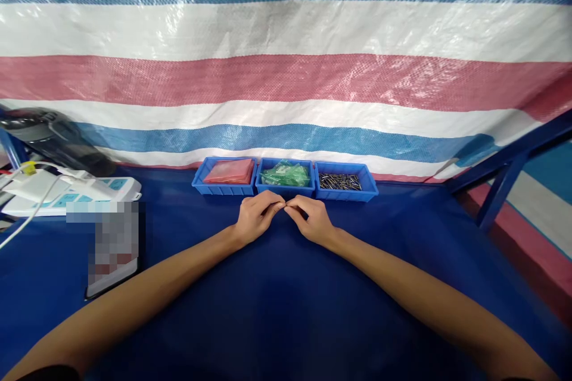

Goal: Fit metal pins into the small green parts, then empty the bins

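My left hand point(258, 216) and my right hand point(311, 219) meet fingertip to fingertip over the blue table point(286, 292), each closed in a pinch. Whatever lies between the fingertips is too small to make out. Just beyond my hands stand three blue bins in a row. Red plastic bags point(229, 171) lie in the left bin point(226, 189), green plastic bags point(286, 174) in the middle bin point(306, 190), and many small dark metal pieces, like screws point(339, 181), in the right bin point(346, 194).
A white power strip point(127, 189) with plugs and cables sits at the left, a dark bottle point(67, 143) behind it. Nearer is a partly blurred phone-like object point(114, 277). Striped sheeting point(286, 77) hangs behind; a blue metal frame point(500, 190) stands right.
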A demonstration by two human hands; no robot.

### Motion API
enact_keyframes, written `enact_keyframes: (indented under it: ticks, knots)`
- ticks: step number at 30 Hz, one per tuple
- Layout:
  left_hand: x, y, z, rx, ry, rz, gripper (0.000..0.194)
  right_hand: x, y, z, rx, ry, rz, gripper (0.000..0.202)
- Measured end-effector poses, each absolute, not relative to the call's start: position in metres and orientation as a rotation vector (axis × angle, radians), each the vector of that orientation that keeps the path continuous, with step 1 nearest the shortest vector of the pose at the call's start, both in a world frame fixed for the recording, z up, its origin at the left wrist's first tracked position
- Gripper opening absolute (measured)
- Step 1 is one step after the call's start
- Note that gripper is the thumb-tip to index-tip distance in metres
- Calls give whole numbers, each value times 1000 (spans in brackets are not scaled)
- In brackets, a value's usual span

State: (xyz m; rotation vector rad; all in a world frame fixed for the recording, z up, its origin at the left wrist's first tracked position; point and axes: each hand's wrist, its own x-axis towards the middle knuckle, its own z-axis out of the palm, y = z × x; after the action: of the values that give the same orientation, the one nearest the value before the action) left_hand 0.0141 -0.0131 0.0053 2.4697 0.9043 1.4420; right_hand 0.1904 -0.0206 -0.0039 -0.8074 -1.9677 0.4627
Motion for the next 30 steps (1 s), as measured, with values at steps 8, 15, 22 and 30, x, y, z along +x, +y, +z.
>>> enact_keyframes:
  ticks: [8, 15, 22, 30]
  knots:
    - [15, -12, 6, 2447, 889, 1419, 11, 192, -24, -3, -834, -1920, 403, 18]
    - [16, -9, -1, 2536, 813, 1282, 10, 194, -29, 0, -912, -1811, 356, 19]
    - [15, -9, -1, 2660, 779, 1199, 12, 193, -30, 1, -882, -1806, 424, 15]
    - [14, -11, 3, 2465, 824, 1433, 7, 192, -24, 1, -838, -1897, 431, 15]
